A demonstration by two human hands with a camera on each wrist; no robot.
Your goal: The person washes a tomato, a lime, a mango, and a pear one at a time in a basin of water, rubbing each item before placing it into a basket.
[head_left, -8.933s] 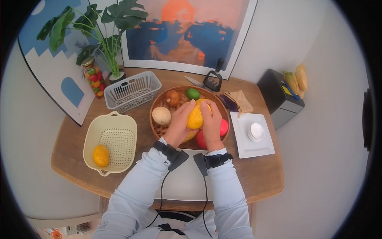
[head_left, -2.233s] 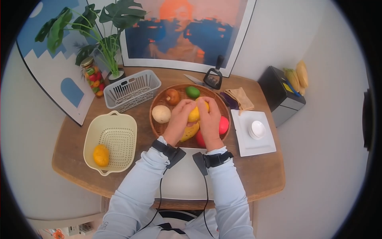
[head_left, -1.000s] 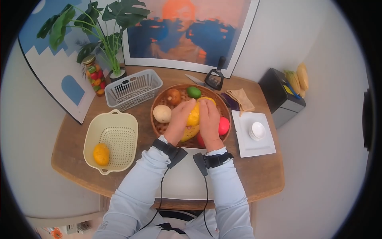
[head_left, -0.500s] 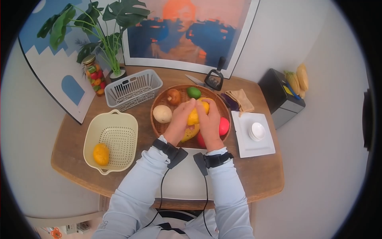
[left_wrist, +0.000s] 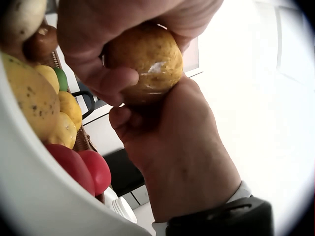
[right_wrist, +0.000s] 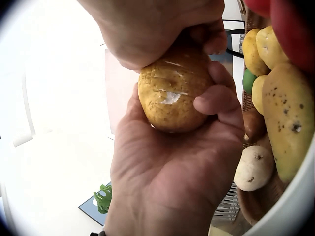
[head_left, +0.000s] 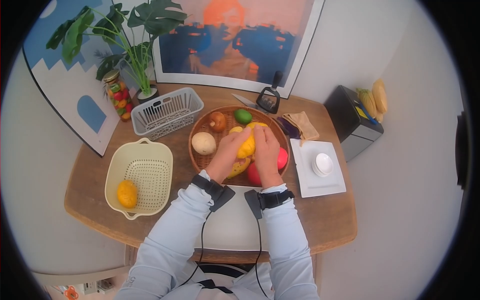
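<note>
Above the wicker basket (head_left: 195, 160), both hands grip one rounded yellow item (head_left: 246, 148). The left hand (head_left: 225, 156) curls its fingers round it from the left, and the right hand (head_left: 268, 152) holds its right side. In the left wrist view the yellow item (left_wrist: 147, 59) shows scored lines and a pale patch, between the left hand (left_wrist: 108, 34) and the right hand (left_wrist: 172, 132). It rests in the left palm (right_wrist: 172, 162) in the right wrist view, where the right hand (right_wrist: 157, 29) covers its upper end.
The basket holds an onion (head_left: 217, 121), a green fruit (head_left: 243, 116), a white round item (head_left: 203, 143) and red items. At left, a cream colander (head_left: 111, 170) contains a yellow item (head_left: 127, 194). A grey basket (head_left: 165, 117), knife (head_left: 243, 100) and white plate (head_left: 320, 189) stand around.
Compared with half a second ago, the right hand has shifted slightly right and the held item's visible side has changed. Another yellow item now shows behind the left fingers. Both hands stay above the basket.
</note>
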